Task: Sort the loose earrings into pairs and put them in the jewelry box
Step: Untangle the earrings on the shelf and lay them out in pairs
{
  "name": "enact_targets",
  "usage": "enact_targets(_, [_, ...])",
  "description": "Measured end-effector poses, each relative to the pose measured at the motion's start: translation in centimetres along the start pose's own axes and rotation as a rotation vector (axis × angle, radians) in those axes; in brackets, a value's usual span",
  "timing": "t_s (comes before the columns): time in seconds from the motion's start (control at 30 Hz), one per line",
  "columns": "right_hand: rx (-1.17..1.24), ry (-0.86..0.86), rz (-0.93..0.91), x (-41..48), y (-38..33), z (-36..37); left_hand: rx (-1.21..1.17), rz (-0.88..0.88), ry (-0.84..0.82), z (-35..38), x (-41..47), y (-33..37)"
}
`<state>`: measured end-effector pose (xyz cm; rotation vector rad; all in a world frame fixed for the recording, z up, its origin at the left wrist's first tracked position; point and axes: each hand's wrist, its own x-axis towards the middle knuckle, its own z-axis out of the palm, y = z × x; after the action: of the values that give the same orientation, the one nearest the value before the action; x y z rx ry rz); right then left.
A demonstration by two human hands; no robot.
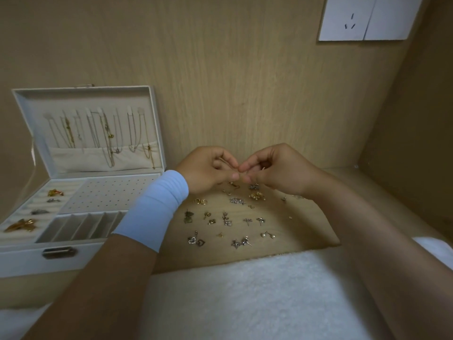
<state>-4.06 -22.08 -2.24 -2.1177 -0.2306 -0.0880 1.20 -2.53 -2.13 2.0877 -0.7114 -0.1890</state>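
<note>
Several loose earrings (226, 220) lie spread on the wooden desk, gold and silver, some set side by side in twos. Above their far edge my left hand (208, 170) and my right hand (277, 168) meet fingertip to fingertip, fingers curled, pinching something tiny between them; a thin earring hook shows by my right fingers, the rest is hidden. The white jewelry box (73, 251) stands open at the left. Its perforated earring panel (107, 195) is bare. Gold and silver pieces (55, 193) sit in its ring rolls.
Necklaces (105, 133) hang inside the box lid. A white fluffy towel (245, 295) covers the desk's near edge. A wooden back wall and a right side wall close in the space. A white wall socket (350, 18) sits at the upper right.
</note>
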Motion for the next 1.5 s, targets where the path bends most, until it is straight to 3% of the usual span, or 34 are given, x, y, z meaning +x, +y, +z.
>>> enact_targets(0.5, [-0.070,0.076,-0.118,0.0,-0.4,0.4,-0.128,-0.018,0.026,-0.4,-0.3,0.1])
enact_targets(0.63, [-0.252,0.042,-0.001,0.1,0.0,-0.4,0.098,-0.037,-0.065,-0.3,-0.1,-0.2])
enact_targets(0.77, [-0.560,-0.140,0.173,-0.2,0.8,-1.6,0.380,-0.068,-0.233,0.1,-0.1,-0.9])
enact_targets(0.93, [-0.655,-0.272,0.271,-0.8,1.4,-1.2,0.448,-0.103,-0.350,0.7,-0.2,-1.4])
enact_targets(1.2, [-0.692,-0.270,0.257,-0.6,1.4,-1.2,0.479,-0.079,-0.312,0.3,-0.1,-1.5])
enact_targets(1.4, [-0.645,-0.101,0.121,0.1,1.2,0.0,0.535,-0.114,-0.394,0.3,-0.4,-1.5])
enact_targets(1.5, [-0.667,-0.105,0.123,0.1,1.3,1.2,0.596,-0.096,-0.395,0.8,-0.4,-1.4])
